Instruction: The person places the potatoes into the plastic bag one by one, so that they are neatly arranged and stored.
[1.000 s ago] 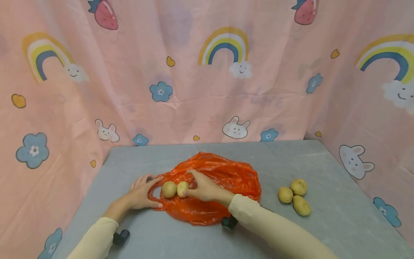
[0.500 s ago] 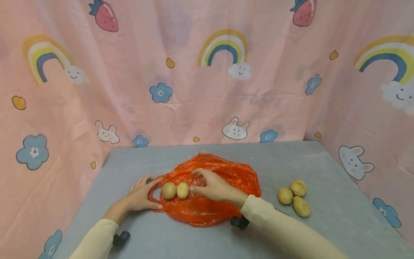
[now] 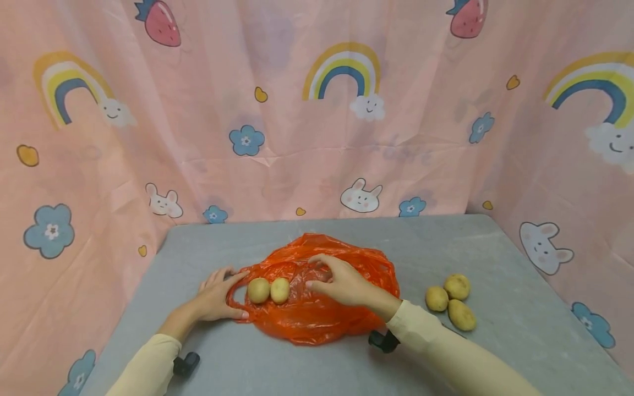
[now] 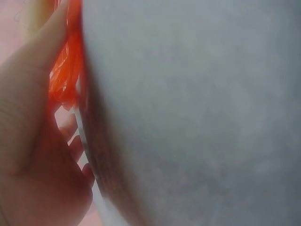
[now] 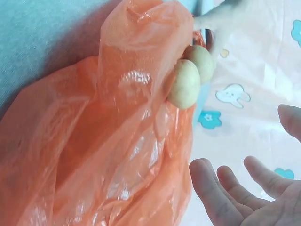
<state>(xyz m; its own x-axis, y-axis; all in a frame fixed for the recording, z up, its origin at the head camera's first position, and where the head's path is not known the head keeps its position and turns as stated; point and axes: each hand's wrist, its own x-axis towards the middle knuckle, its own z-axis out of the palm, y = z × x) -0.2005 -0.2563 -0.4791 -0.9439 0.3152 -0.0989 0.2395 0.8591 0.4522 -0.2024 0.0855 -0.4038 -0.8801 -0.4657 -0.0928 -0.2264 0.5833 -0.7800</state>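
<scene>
An orange plastic bag [image 3: 317,324] lies flat on the table, its opening toward my left hand [image 3: 218,297]. The thumb and forefinger of that hand are spread wide and touch the bag's edge. Two potatoes sit side by side on the bag near this edge, a browner potato [image 3: 258,290] and a paler potato [image 3: 280,290]. Over the bag, to the right of the paler potato and apart from it, hovers my right hand [image 3: 344,283], its fingers loosely bent around nothing. In the right wrist view, the right hand's fingers [image 5: 211,193] stand apart from the bag.
Three more potatoes [image 3: 449,301] lie grouped on the grey table [image 3: 238,363], right of the bag. A pink patterned curtain [image 3: 307,176] hangs behind the table and along both sides. Dark wrist cameras [image 3: 186,364] sit under both forearms.
My right hand has let go of the paler potato and drawn back to the right. That potato stays beside the browner one. The left hand has stayed in place.
</scene>
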